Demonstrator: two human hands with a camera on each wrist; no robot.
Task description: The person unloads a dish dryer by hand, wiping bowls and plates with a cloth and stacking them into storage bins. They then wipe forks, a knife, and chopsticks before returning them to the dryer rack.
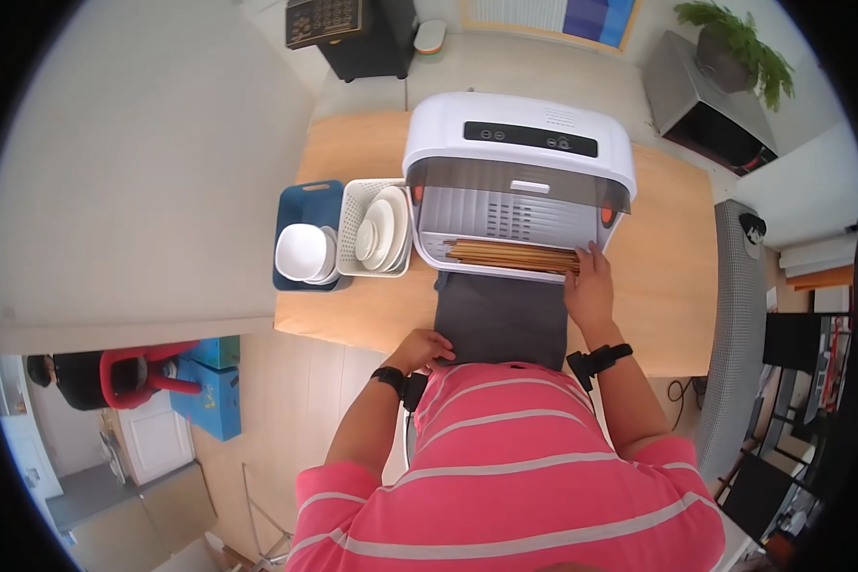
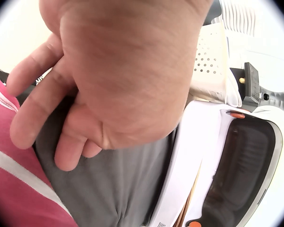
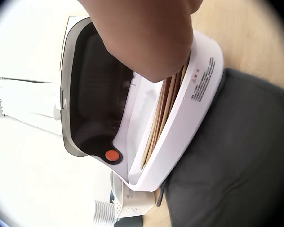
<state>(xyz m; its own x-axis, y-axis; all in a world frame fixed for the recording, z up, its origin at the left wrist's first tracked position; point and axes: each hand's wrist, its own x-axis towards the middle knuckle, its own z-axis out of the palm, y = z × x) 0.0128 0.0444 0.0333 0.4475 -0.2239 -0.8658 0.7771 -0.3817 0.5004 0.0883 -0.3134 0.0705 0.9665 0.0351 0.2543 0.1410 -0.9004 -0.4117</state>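
Observation:
Several wooden chopsticks [image 1: 515, 255] lie lengthwise in the front of a white cabinet [image 1: 520, 129] with its dark clear lid raised. My right hand [image 1: 591, 291] grips their right-hand end, fingers over the front rim; its fingertips are hidden in the right wrist view, where the chopsticks [image 3: 163, 116] run out from under the hand. A dark grey cloth [image 1: 500, 315] lies before the cabinet. My left hand [image 1: 421, 351] rests at the cloth's near left corner. In the left wrist view its fingers [image 2: 35, 111] hang loosely bent over the cloth [image 2: 118, 184], holding nothing visible.
Left of the cabinet stand a white perforated basket [image 1: 351, 257] of plates and a blue basket [image 1: 310, 200] with white bowls. Behind are a black appliance [image 1: 377, 48] and a microwave [image 1: 705, 105] with a plant. Wooden table [image 1: 672, 257] shows to the right.

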